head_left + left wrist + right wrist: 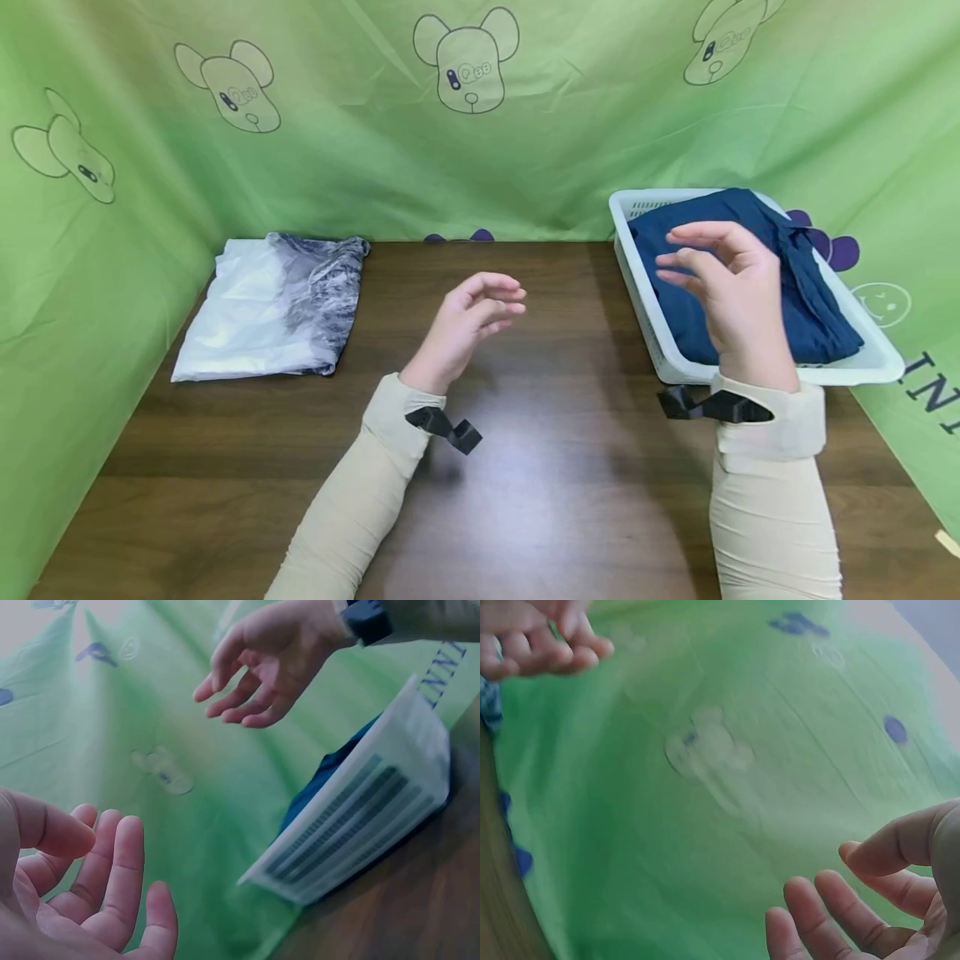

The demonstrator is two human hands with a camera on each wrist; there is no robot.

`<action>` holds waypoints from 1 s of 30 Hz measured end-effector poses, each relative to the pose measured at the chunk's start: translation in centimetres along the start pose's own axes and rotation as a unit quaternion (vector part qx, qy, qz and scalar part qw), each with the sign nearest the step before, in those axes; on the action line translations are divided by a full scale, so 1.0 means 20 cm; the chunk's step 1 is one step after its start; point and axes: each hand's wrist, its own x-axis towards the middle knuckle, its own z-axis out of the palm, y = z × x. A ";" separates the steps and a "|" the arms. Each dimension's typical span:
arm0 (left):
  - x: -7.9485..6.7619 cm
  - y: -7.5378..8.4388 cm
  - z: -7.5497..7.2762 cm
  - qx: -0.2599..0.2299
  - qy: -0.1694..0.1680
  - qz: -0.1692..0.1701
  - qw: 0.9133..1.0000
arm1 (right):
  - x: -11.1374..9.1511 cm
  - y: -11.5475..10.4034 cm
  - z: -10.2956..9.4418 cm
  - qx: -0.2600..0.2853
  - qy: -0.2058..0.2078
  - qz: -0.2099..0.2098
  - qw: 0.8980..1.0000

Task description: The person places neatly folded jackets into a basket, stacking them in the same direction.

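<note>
My left hand (480, 304) hovers over the middle of the brown table (525, 467), fingers loosely curled, holding nothing; the left wrist view shows the same hand (90, 892) empty. My right hand (720, 271) is raised in front of a white plastic basket (637, 292) at the right, fingers relaxed and empty; it is also seen as the right hand (870, 900). A dark blue garment (810, 292) lies heaped in the basket. A folded white and dark grey patterned garment (277, 304) lies flat at the table's far left.
Green cloth walls (525, 125) printed with bear heads enclose the table at the back and both sides. The basket (360, 825) stands against the right wall. Beige sleeves and black wrist straps (446, 429) cover both forearms.
</note>
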 end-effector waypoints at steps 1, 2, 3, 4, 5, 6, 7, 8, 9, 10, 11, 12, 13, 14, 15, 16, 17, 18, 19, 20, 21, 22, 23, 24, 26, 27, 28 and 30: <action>0.00 0.01 -0.03 0.004 0.006 0.003 1.000 | -0.01 0.01 0.03 0.000 -0.007 -0.003 1.000; -0.01 0.03 -0.05 0.008 0.012 0.008 1.000 | -0.01 0.03 0.06 0.001 -0.016 -0.003 1.000; -0.01 0.04 -0.08 0.013 0.018 0.013 1.000 | -0.02 0.04 0.09 -0.001 -0.025 -0.001 1.000; -0.02 0.06 -0.10 0.018 0.024 0.019 0.999 | -0.03 0.06 0.12 -0.002 -0.033 0.004 0.999; -0.02 0.07 -0.13 0.023 0.030 0.025 0.999 | -0.03 0.08 0.15 -0.003 -0.043 0.010 0.999; -0.03 0.09 -0.16 0.028 0.036 0.031 0.998 | -0.04 0.10 0.18 -0.006 -0.052 0.018 0.998; -0.04 0.10 -0.19 0.033 0.042 0.038 0.998 | -0.04 0.12 0.20 -0.012 -0.062 0.024 0.998; -0.05 0.12 -0.22 0.038 0.050 0.044 0.997 | -0.05 0.14 0.23 -0.021 -0.070 0.028 0.997; -0.06 0.14 -0.25 0.043 0.057 0.050 0.996 | -0.05 0.17 0.25 -0.031 -0.079 0.031 0.996; -0.06 0.15 -0.28 0.047 0.064 0.055 0.995 | -0.06 0.19 0.28 -0.042 -0.087 0.035 0.995; -0.07 0.16 -0.31 0.051 0.071 0.061 0.994 | -0.06 0.21 0.30 -0.055 -0.096 0.038 0.993; -0.07 0.18 -0.33 0.055 0.078 0.067 0.993 | -0.07 0.23 0.32 -0.068 -0.103 0.040 0.992; -0.08 0.19 -0.36 0.062 0.087 0.072 0.992 | -0.07 0.25 0.35 -0.081 -0.109 0.042 0.990; -0.09 0.20 -0.38 0.069 0.095 0.076 0.990 | -0.08 0.27 0.37 -0.089 -0.114 0.047 0.988; -0.09 0.22 -0.40 0.077 0.103 0.081 0.988 | -0.08 0.30 0.39 -0.095 -0.119 0.054 0.987; -0.10 0.23 -0.42 0.087 0.112 0.085 0.986 | -0.09 0.31 0.42 -0.100 -0.124 0.061 0.985; -0.11 0.24 -0.44 0.097 0.122 0.089 0.984 | -0.10 0.34 0.44 -0.105 -0.128 0.068 0.984; -0.11 0.25 -0.47 0.113 0.132 0.092 0.981 | -0.10 0.36 0.46 -0.108 -0.131 0.075 0.983; -0.12 0.25 -0.49 0.128 0.142 0.095 0.977 | -0.11 0.38 0.48 -0.109 -0.135 0.081 0.981; -0.12 0.26 -0.51 0.145 0.154 0.098 0.972 | -0.11 0.40 0.51 -0.107 -0.139 0.089 0.980; -0.13 0.26 -0.53 0.161 0.165 0.102 0.968 | -0.12 0.41 0.53 -0.104 -0.143 0.097 0.979; -0.13 0.27 -0.55 0.174 0.176 0.105 0.963 | -0.12 0.43 0.55 -0.100 -0.146 0.105 0.979; -0.14 0.28 -0.57 0.190 0.187 0.109 0.958 | -0.13 0.44 0.58 -0.094 -0.149 0.114 0.978; -0.14 0.28 -0.59 0.205 0.197 0.114 0.952 | -0.14 0.46 0.60 -0.085 -0.150 0.124 0.977; -0.15 0.29 -0.63 0.237 0.218 0.124 0.938 | -0.15 0.49 0.65 -0.062 -0.150 0.147 0.976; -0.15 0.29 -0.65 0.257 0.229 0.127 0.930 | -0.16 0.51 0.67 -0.049 -0.149 0.158 0.975; -0.16 0.30 -0.67 0.279 0.242 0.130 0.920 | -0.16 0.53 0.69 -0.035 -0.148 0.171 0.973; -0.17 0.30 -0.71 0.322 0.267 0.130 0.899 | -0.17 0.56 0.74 -0.008 -0.144 0.193 0.971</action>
